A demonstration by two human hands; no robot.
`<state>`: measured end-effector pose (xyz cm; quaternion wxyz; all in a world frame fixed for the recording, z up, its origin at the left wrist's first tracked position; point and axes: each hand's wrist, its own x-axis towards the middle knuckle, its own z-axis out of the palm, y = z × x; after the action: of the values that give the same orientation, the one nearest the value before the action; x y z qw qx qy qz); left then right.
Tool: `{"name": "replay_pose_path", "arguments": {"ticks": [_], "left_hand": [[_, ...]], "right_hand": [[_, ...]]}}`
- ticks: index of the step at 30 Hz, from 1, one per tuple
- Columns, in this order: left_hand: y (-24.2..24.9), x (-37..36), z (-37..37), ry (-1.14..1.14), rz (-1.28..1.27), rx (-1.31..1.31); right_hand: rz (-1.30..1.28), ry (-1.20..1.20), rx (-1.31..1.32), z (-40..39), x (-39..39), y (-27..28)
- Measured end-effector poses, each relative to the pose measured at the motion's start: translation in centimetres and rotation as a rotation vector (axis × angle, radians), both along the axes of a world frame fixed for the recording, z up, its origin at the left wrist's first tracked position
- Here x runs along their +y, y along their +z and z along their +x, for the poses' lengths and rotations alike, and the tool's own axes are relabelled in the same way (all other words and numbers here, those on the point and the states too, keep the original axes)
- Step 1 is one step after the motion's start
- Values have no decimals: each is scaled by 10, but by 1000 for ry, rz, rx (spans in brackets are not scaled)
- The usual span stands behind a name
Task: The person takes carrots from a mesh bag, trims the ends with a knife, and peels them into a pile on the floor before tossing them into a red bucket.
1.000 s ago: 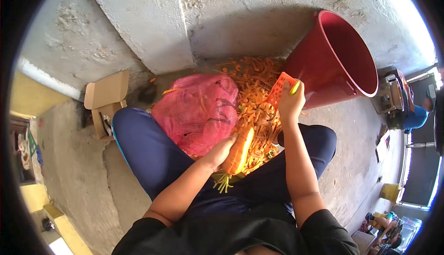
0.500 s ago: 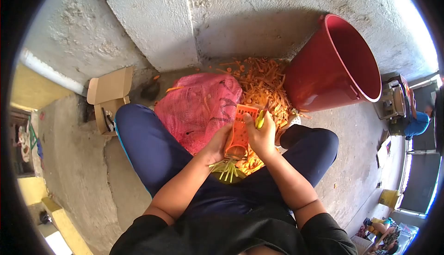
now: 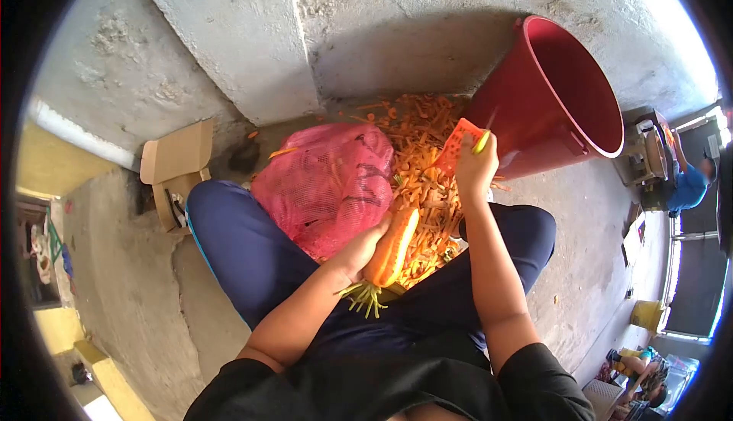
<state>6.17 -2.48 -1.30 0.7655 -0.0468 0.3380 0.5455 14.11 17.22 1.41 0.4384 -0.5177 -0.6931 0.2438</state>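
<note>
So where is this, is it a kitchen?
Probably not a proper kitchen. It looks like a bare work spot, maybe behind a food stall: a rough concrete floor and wall, a heap of carrot peels, a red bucket and a pink net sack.

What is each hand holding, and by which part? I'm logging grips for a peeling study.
Left hand grips the carrot along its side, near the stalk end. Right hand holds the orange peeler by its lower end.

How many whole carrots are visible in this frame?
1: a whole orange carrot with green stem stubs, held in the left hand over the lap. More may be hidden inside the pink mesh sack; the orange peel pile holds only strips.
</note>
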Motion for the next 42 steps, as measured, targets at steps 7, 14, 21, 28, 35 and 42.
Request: {"name": "replay_pose_path", "arguments": {"ticks": [7,14,21,28,35,42], "left_hand": [[-18,10,-18,109,211,-146],[-5,19,-6,284,102,133],[-23,29,-9,349,-15,-41],[-11,31,-1,330,3,37],[2,33,0,263,41,41],[-6,8,-1,-35,224,157]], "right_hand": [[-298,357,250,-3,-50,1],[-326,540,139,-10,-91,14],[-291,476,165,-3,-75,5],[-202,445,115,-6,-77,7],[-247,416,107,-7,-71,4],[6,35,99,1,1,-12]]}}
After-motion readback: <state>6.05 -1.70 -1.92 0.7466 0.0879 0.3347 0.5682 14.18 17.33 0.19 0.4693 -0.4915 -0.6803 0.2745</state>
